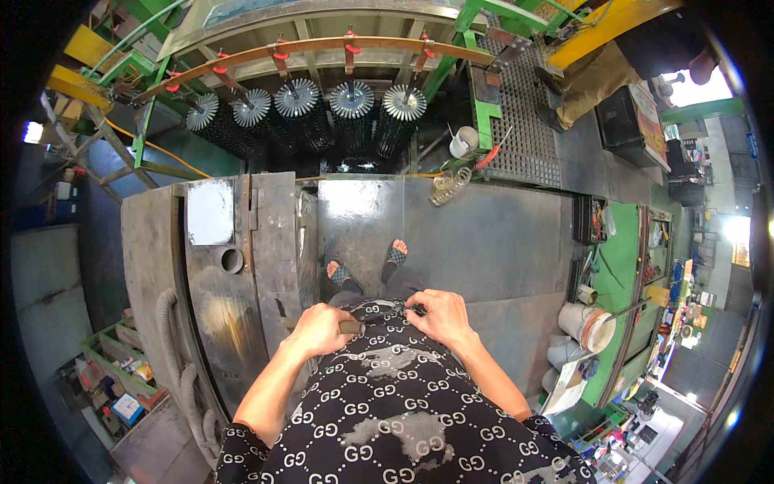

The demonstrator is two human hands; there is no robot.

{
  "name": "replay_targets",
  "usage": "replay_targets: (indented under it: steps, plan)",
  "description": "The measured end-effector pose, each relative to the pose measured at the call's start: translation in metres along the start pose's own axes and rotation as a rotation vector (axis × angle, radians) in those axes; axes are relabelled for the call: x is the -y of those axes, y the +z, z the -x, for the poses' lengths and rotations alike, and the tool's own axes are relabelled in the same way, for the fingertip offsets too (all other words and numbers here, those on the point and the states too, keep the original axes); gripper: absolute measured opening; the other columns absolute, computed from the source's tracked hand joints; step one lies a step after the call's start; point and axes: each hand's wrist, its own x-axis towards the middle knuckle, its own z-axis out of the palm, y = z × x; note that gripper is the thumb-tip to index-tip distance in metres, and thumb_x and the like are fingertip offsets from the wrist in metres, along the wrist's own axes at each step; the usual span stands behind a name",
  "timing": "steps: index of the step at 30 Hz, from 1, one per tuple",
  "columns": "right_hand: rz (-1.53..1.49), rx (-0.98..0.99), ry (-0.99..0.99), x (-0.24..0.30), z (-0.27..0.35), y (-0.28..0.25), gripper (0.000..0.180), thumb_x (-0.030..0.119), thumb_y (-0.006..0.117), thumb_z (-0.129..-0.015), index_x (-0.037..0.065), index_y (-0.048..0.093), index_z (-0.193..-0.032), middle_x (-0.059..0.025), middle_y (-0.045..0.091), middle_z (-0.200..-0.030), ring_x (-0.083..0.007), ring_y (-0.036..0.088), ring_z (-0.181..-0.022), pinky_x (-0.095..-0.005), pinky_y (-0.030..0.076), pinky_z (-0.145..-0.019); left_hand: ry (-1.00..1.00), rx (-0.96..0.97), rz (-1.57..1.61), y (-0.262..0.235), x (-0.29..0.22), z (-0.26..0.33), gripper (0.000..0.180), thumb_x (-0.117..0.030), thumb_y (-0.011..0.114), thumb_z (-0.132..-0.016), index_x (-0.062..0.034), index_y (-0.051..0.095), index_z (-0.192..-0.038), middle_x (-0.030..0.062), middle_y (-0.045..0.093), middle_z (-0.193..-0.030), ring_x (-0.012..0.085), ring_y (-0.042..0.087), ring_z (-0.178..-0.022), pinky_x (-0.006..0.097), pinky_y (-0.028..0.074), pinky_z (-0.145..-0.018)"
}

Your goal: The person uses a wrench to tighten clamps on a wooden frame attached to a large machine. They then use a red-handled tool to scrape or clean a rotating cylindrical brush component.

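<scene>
My left hand (321,329) is closed around a short grey-brown rod (352,327) with a blunt round end, held in front of my black patterned shirt (379,403). Level with it, my right hand (440,316) pinches a small dark piece (417,309) between thumb and fingers. Its kind is too small and hidden to make out. Both hands are at waist height, a short gap apart. Below them my feet in dark checked sandals (396,255) stand on grey metal floor plates.
Beyond the floor edge, several round finned racks (352,100) hang from a curved brown bar (322,46) over a dark pit. A white bucket (463,142) and a coiled hose (450,187) lie near it. Buckets (587,327) stand at right. Another person (601,77) stands at upper right.
</scene>
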Motion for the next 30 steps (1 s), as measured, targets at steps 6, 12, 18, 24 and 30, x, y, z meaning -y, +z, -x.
replay_targets:
  steps: [6, 12, 18, 24, 30]
  plan:
    - [-0.072, 0.161, 0.120, -0.030, -0.008, -0.043, 0.019, 0.026, 0.075, -0.077, 0.009, 0.073, -0.085, -0.0110, 0.070, -0.080, -0.0299, 0.067, -0.074, -0.0411, 0.052, -0.069, -0.025, -0.198, -0.031, 0.002, -0.029, -0.029, 0.027, -0.010, 0.067, -0.067, -0.0078, 0.074, -0.093, 0.0166, 0.070, -0.085, 0.0369, 0.067, -0.084, 0.043, 0.054, -0.076]
    - [-0.124, 0.198, 0.038, -0.046, -0.019, -0.063, 0.017, 0.022, 0.074, -0.076, 0.008, 0.071, -0.085, -0.0122, 0.070, -0.080, -0.0316, 0.068, -0.076, -0.0419, 0.053, -0.072, -0.013, -0.013, 0.201, -0.002, -0.050, -0.047, 0.025, -0.012, 0.073, -0.074, -0.0055, 0.074, -0.098, 0.0171, 0.071, -0.092, 0.0325, 0.069, -0.088, 0.039, 0.053, -0.081]
    - [-0.139, 0.251, 0.098, -0.051, -0.042, -0.055, 0.018, 0.021, 0.073, -0.077, 0.009, 0.070, -0.090, -0.0136, 0.069, -0.078, -0.0326, 0.068, -0.077, -0.0436, 0.052, -0.072, 0.020, -0.151, 0.140, -0.003, -0.033, -0.074, 0.018, -0.019, 0.076, -0.079, -0.0055, 0.075, -0.091, 0.0142, 0.070, -0.087, 0.0318, 0.068, -0.079, 0.037, 0.053, -0.073]
    - [-0.260, 0.326, 0.257, -0.026, -0.094, -0.067, 0.019, 0.023, 0.076, -0.079, 0.007, 0.071, -0.088, -0.0097, 0.063, -0.064, -0.0274, 0.062, -0.061, -0.0409, 0.047, -0.061, -0.065, -0.060, 0.353, -0.068, -0.004, -0.095, 0.020, -0.019, 0.078, -0.077, -0.0033, 0.074, -0.088, 0.0123, 0.069, -0.082, 0.0264, 0.066, -0.073, 0.035, 0.051, -0.070]
    - [-0.355, 0.295, 0.294, -0.002, -0.139, -0.068, 0.018, 0.021, 0.073, -0.082, 0.005, 0.071, -0.090, -0.0053, 0.058, -0.059, -0.0154, 0.054, -0.056, -0.0349, 0.043, -0.056, -0.081, 0.050, 0.507, -0.139, 0.030, -0.120, 0.022, -0.016, 0.081, -0.077, -0.0021, 0.075, -0.093, 0.0073, 0.071, -0.084, 0.0134, 0.064, -0.076, 0.031, 0.050, -0.070]
